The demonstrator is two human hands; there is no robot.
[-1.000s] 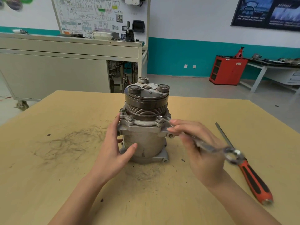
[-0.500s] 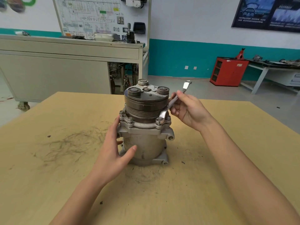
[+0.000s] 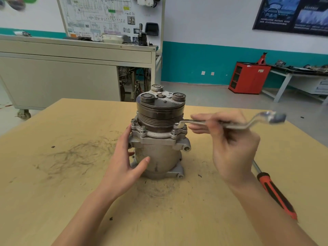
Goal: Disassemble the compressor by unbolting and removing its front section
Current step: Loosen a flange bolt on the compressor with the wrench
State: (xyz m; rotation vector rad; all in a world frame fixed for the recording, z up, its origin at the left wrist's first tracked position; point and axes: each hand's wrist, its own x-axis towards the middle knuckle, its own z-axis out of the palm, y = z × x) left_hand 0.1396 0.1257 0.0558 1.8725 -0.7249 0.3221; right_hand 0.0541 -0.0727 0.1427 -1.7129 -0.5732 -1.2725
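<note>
- The compressor [image 3: 159, 137] stands upright near the middle of the bench [image 3: 53, 192], well back from every edge, its grooved pulley end on top.
- The left hand [image 3: 124, 166] is pressed against the compressor's left side, fingers [image 3: 124, 139] spread wide around the body and the thumb laid across its front; it has hold of nothing else.
- The right hand [image 3: 230, 144] is to the right of the compressor, its fingers closed on a wrench [image 3: 230, 124].
- The wrench lies roughly level; its near end sits on a bolt [image 3: 177, 126] at the right of the flange, and its blurred far end sticks out past the hand toward the bench's right edge.
- A screwdriver [image 3: 275, 194] with a red and black handle lies on the bench near the right edge, partly hidden behind the right wrist.
- The bench left of the compressor is bare apart from dark scuff marks [image 3: 74, 155].
- A red cabinet [image 3: 248, 77] stands on the floor, well beyond the bench.
</note>
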